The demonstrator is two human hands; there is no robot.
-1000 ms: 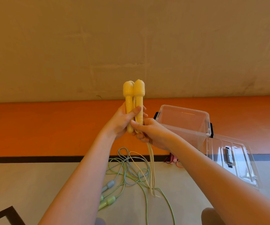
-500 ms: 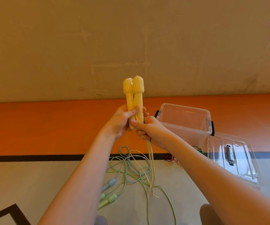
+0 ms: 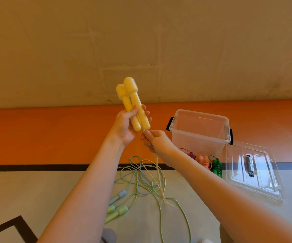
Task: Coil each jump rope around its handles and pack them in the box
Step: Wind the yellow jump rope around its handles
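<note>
My left hand (image 3: 126,127) grips two yellow jump-rope handles (image 3: 133,104) side by side, tilted up to the left. Just below them my right hand (image 3: 155,140) pinches the pale yellow cord (image 3: 157,165), which hangs down to the floor. A clear plastic box (image 3: 199,132) stands open to the right. On the floor lie tangled green and blue ropes (image 3: 141,183) with their handles (image 3: 119,206). Coiled purple (image 3: 191,155), pink (image 3: 205,161) and dark green (image 3: 216,166) ropes lie in front of the box.
The box's clear lid (image 3: 252,171) lies flat on the floor right of the box. An orange band and a beige wall rise behind. Black floor markings (image 3: 10,227) sit at the lower left. My knees show at the bottom edge.
My left hand has tilted the handles to the left. My right hand has come off the handles and slid down onto the cord just below them.
</note>
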